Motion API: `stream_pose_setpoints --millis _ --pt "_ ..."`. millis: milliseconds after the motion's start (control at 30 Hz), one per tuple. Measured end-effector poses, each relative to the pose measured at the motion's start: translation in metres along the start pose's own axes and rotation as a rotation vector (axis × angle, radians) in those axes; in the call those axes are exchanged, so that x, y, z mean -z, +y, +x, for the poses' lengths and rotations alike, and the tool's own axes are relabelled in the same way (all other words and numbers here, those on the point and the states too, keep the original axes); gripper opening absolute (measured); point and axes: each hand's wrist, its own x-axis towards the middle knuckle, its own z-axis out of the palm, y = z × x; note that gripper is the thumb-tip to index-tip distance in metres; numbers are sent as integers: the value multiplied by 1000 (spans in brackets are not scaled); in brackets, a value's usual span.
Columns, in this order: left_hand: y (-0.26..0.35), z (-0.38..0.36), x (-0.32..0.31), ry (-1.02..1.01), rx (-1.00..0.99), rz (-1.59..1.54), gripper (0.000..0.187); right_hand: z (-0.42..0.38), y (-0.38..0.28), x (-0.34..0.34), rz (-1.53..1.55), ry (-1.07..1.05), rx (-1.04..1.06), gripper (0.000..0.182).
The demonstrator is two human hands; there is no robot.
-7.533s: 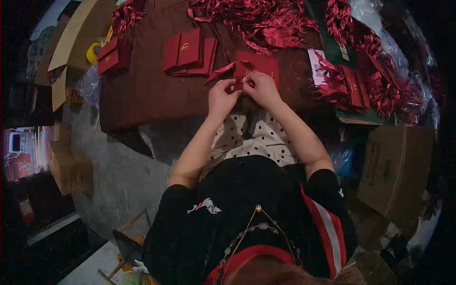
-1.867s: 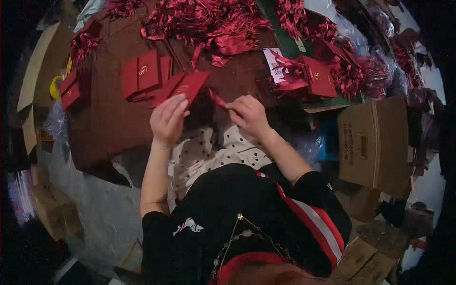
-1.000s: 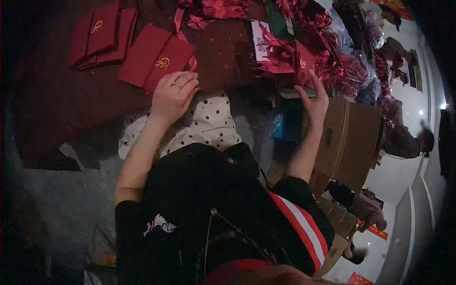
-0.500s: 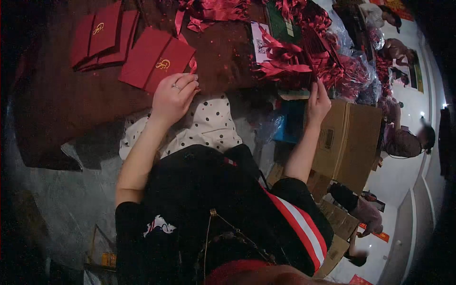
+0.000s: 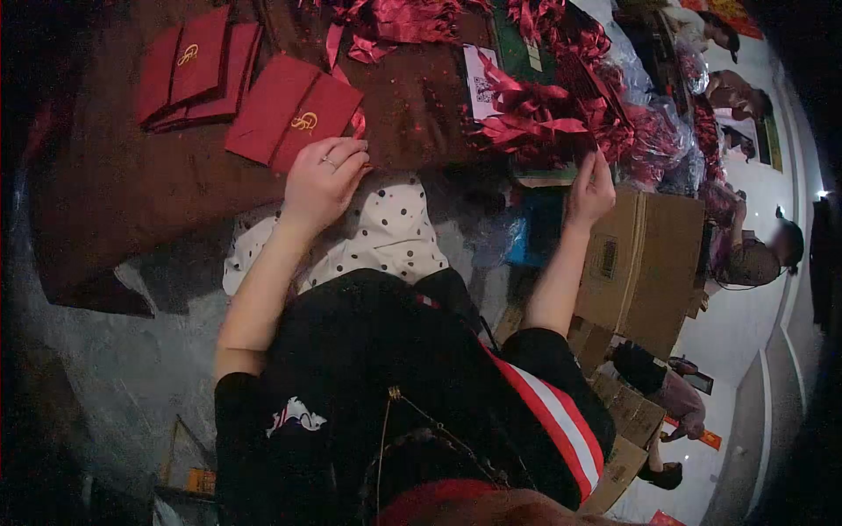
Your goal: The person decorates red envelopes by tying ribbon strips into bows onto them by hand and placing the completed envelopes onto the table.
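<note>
My left hand (image 5: 324, 182), a ring on one finger, is closed at the near right corner of a flat red envelope (image 5: 279, 107) with a gold monogram and a darker band. Its fingertips pinch a shiny red ribbon (image 5: 358, 123) that hangs from the envelope's right edge. My right hand (image 5: 591, 188) is raised at the near edge of a pile of red ribboned pieces (image 5: 605, 110). Thumb and fingers are pressed together there; what they hold is too dark to make out. Two more red envelopes (image 5: 197, 60) lie overlapped at the far left.
A brown cloth (image 5: 132, 202) covers the table. Loose red ribbons (image 5: 395, 22) lie at the back, beside a white card with a QR code (image 5: 481, 83). Cardboard boxes (image 5: 658, 254) stand at right below clear plastic bags (image 5: 688, 167). Several people are further right.
The view has shifted slightly, moving the envelopes a little in the frame. Both hands keep nearly the same places, and the right fingertips sit slightly further right along the pile's edge.
</note>
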Motion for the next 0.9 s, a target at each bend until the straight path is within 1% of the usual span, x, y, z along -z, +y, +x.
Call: stream_pose_setpoints --millis 67,100,167,200,267,300,400,467,500,567,600,667,700,767,800,867,900 --pt "0 -1 -2 0 8 -8 22 -3 6 -5 54 8 -41 24" --pt "0 -1 -1 -8 8 4 22 -1 3 -5 76 35 -13 24" --pt "1 -1 0 -11 15 -6 23 -7 15 -11 106 36 -53 24" --pt "0 -1 -1 -9 12 -5 24 -3 9 -8 120 53 -34 24" --pt "0 -2 -1 -13 21 -6 24 -10 27 -20 208 112 -110 24" --pt "0 -1 0 -18 8 -1 24 -5 24 -13 150 132 -55 23" --pt "0 2 1 -11 7 -16 22 11 25 -1 66 328 -30 22" --pt "-1 0 -1 -9 -10 13 21 18 37 2 305 433 -188 21" --pt "-1 2 -1 3 -8 -3 23 29 0 26 92 405 -200 22" --pt "0 6 4 -27 -19 -6 24 37 -2 24 573 384 -180 24" --pt "0 6 4 -32 19 -34 26 47 -45 37 887 238 -302 28" --pt "1 9 9 -14 16 -49 25 50 -39 10 800 -16 -235 32" --pt "6 11 11 23 63 -148 26 39 -43 -24 1122 -34 -462 36" --pt "9 11 22 41 47 -59 26 51 -83 -38 1247 -363 -485 39" --pt "7 10 24 5 52 -49 27 54 -113 -45 1139 -401 -525 41" --pt "11 10 35 31 66 7 29 61 -154 -45 1254 -632 -557 39" --pt "9 6 39 -10 83 -47 36 57 -154 -71 1360 -665 -549 37"
